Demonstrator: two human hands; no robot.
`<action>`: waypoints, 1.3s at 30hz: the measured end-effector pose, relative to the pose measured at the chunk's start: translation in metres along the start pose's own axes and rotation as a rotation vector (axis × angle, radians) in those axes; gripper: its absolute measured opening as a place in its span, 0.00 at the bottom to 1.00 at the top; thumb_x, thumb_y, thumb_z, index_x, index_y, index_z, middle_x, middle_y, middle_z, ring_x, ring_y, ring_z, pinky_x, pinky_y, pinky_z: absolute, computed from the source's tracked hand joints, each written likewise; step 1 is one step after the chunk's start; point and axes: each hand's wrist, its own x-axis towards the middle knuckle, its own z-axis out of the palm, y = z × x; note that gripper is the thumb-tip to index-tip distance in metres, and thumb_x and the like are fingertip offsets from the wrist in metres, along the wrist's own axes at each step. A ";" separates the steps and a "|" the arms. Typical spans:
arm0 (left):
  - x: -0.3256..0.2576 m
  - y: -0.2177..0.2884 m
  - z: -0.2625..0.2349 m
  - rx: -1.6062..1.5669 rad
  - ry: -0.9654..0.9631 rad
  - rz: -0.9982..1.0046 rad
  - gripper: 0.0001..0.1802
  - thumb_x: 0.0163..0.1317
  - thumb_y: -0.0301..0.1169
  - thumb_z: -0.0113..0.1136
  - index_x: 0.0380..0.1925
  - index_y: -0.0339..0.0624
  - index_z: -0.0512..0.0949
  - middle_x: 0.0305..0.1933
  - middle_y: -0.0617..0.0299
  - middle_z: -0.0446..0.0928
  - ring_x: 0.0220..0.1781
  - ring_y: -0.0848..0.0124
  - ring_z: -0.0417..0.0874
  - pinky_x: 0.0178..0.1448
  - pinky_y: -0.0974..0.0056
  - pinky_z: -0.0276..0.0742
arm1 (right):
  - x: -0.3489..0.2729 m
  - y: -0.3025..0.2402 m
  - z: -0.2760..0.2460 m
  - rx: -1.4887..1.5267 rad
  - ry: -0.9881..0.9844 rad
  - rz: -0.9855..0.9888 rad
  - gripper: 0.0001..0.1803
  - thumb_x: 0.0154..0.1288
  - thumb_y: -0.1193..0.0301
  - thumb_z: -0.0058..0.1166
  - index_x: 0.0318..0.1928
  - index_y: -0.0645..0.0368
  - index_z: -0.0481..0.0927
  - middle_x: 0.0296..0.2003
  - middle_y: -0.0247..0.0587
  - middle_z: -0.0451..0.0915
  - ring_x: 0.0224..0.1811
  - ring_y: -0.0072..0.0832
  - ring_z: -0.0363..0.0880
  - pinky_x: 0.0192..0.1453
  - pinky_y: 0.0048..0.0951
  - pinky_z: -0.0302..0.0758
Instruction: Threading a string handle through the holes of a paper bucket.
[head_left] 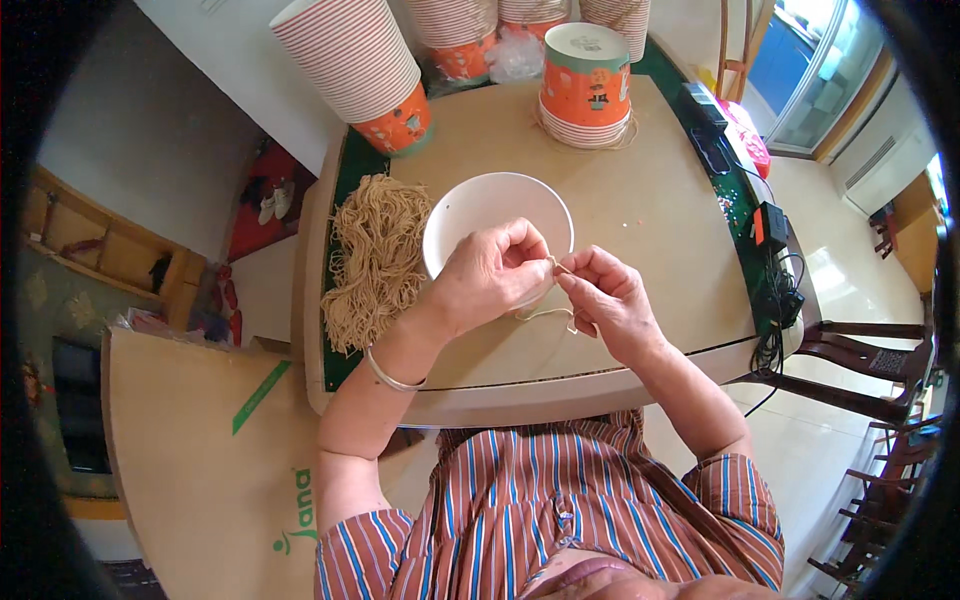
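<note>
Both hands, left hand [492,272] and right hand [608,300] (fingertips meeting), pinch string [545,313].

I sit in a room of a home that doubles as a small piecework shop; my counter [640,210] is a dining table covered with brown card, and dark wooden chairs [870,370] stand on the pale tiled floor [830,270] beside it; tall stacks of orange paper cups [360,70] crowd the far edge, a heap of tan string [375,260] lies at my left, and a wooden shelf [110,250] holds household odds and ends.
</note>
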 end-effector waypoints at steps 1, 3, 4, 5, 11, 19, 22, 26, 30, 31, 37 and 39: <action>-0.001 0.000 0.000 0.034 0.004 0.003 0.05 0.65 0.26 0.63 0.36 0.36 0.79 0.33 0.67 0.79 0.35 0.83 0.77 0.40 0.71 0.76 | 0.000 -0.002 0.001 -0.009 0.009 0.000 0.08 0.78 0.67 0.56 0.45 0.58 0.79 0.28 0.25 0.78 0.19 0.09 0.64 0.21 0.17 0.61; -0.002 -0.001 -0.001 0.047 0.006 0.005 0.05 0.65 0.26 0.64 0.37 0.36 0.79 0.33 0.67 0.80 0.36 0.82 0.77 0.41 0.71 0.77 | 0.000 -0.003 -0.001 0.002 0.003 0.017 0.08 0.78 0.66 0.56 0.45 0.58 0.80 0.27 0.25 0.76 0.19 0.09 0.64 0.21 0.17 0.60; -0.003 -0.002 -0.001 0.063 0.008 0.007 0.06 0.65 0.27 0.64 0.37 0.35 0.79 0.34 0.66 0.80 0.36 0.82 0.78 0.41 0.71 0.77 | 0.001 -0.004 -0.002 0.014 -0.005 0.034 0.09 0.78 0.66 0.55 0.45 0.58 0.80 0.25 0.24 0.74 0.19 0.09 0.63 0.20 0.17 0.60; -0.005 -0.001 0.000 0.062 0.010 0.007 0.06 0.65 0.27 0.64 0.37 0.35 0.79 0.34 0.66 0.80 0.36 0.82 0.78 0.41 0.71 0.77 | 0.001 -0.005 -0.003 0.013 -0.006 0.035 0.09 0.78 0.66 0.55 0.45 0.58 0.80 0.25 0.24 0.74 0.19 0.09 0.63 0.20 0.17 0.60; -0.015 0.007 0.011 0.208 0.081 0.135 0.05 0.64 0.25 0.66 0.36 0.35 0.80 0.33 0.62 0.81 0.36 0.77 0.80 0.43 0.69 0.79 | -0.001 -0.011 -0.006 0.102 -0.003 0.117 0.08 0.78 0.66 0.56 0.46 0.57 0.82 0.21 0.20 0.66 0.18 0.10 0.59 0.20 0.17 0.57; -0.027 0.000 0.025 0.376 0.207 0.315 0.05 0.59 0.20 0.67 0.35 0.37 0.81 0.35 0.58 0.78 0.38 0.64 0.84 0.45 0.60 0.80 | -0.005 -0.021 -0.007 0.185 -0.014 0.242 0.09 0.77 0.67 0.57 0.49 0.58 0.82 0.19 0.19 0.64 0.18 0.10 0.56 0.19 0.17 0.53; -0.028 -0.009 0.025 0.512 0.254 0.395 0.07 0.56 0.21 0.69 0.34 0.40 0.82 0.35 0.60 0.77 0.40 0.61 0.83 0.49 0.57 0.76 | -0.005 -0.022 -0.008 0.197 -0.019 0.269 0.08 0.76 0.67 0.59 0.48 0.57 0.82 0.19 0.19 0.64 0.18 0.10 0.56 0.19 0.17 0.53; -0.028 -0.009 0.027 0.604 0.298 0.462 0.07 0.55 0.23 0.70 0.34 0.43 0.82 0.35 0.62 0.77 0.41 0.60 0.82 0.51 0.55 0.73 | -0.005 -0.020 -0.009 0.211 -0.016 0.284 0.09 0.74 0.66 0.61 0.47 0.57 0.82 0.20 0.19 0.64 0.18 0.09 0.56 0.19 0.17 0.53; -0.028 -0.007 0.027 0.718 0.295 0.501 0.09 0.55 0.21 0.70 0.36 0.42 0.83 0.36 0.61 0.77 0.41 0.60 0.81 0.48 0.57 0.75 | -0.005 -0.020 -0.007 0.193 -0.020 0.280 0.09 0.73 0.67 0.63 0.46 0.58 0.81 0.23 0.21 0.70 0.18 0.09 0.59 0.19 0.17 0.55; -0.028 -0.007 0.028 0.720 0.293 0.510 0.09 0.55 0.22 0.70 0.35 0.43 0.82 0.36 0.61 0.77 0.41 0.60 0.81 0.48 0.57 0.74 | -0.005 -0.020 -0.005 0.175 -0.001 0.261 0.09 0.73 0.67 0.63 0.46 0.58 0.81 0.24 0.21 0.72 0.18 0.09 0.60 0.19 0.17 0.55; -0.026 -0.011 0.031 0.744 0.297 0.549 0.09 0.54 0.21 0.71 0.34 0.42 0.80 0.36 0.60 0.76 0.41 0.60 0.81 0.48 0.56 0.74 | -0.005 -0.019 -0.003 0.147 0.021 0.229 0.04 0.74 0.71 0.60 0.44 0.56 0.80 0.21 0.19 0.66 0.17 0.07 0.55 0.18 0.15 0.52; -0.027 -0.013 0.032 0.745 0.306 0.550 0.10 0.53 0.21 0.70 0.34 0.42 0.80 0.36 0.60 0.76 0.41 0.60 0.81 0.49 0.56 0.74 | -0.005 -0.018 -0.003 0.185 0.030 0.236 0.04 0.74 0.72 0.60 0.43 0.56 0.79 0.21 0.19 0.66 0.17 0.07 0.55 0.18 0.15 0.52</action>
